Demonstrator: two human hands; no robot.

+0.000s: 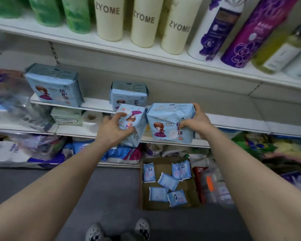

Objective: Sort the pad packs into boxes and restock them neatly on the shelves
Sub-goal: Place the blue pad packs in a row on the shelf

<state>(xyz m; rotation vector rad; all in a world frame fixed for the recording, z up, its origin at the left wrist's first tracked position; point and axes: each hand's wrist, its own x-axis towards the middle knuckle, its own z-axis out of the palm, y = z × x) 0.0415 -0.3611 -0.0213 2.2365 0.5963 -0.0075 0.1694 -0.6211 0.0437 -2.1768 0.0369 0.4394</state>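
I hold two light blue pad packs in front of the middle shelf (pixel 233 119). My left hand (pixel 111 129) grips a tilted pack (pixel 134 119) from its left side. With my right hand (pixel 198 122) I grip an upright pack (pixel 169 122) by its right edge. The two packs almost touch. Two more of the same packs stand on the shelf behind: one at the left (pixel 54 86), one in the middle (pixel 129 93). On the floor below, an open cardboard box (pixel 189 193) holds several small blue pad packets (pixel 168 181).
The upper shelf (pixel 146 53) carries green, cream "ZYOME" (pixel 109 18) and purple cylinders. A tissue box (pixel 67 115) and a paper roll (pixel 92 120) sit on a lower shelf. Bagged goods crowd the bottom shelf and the floor at right. Grey floor lies before my feet.
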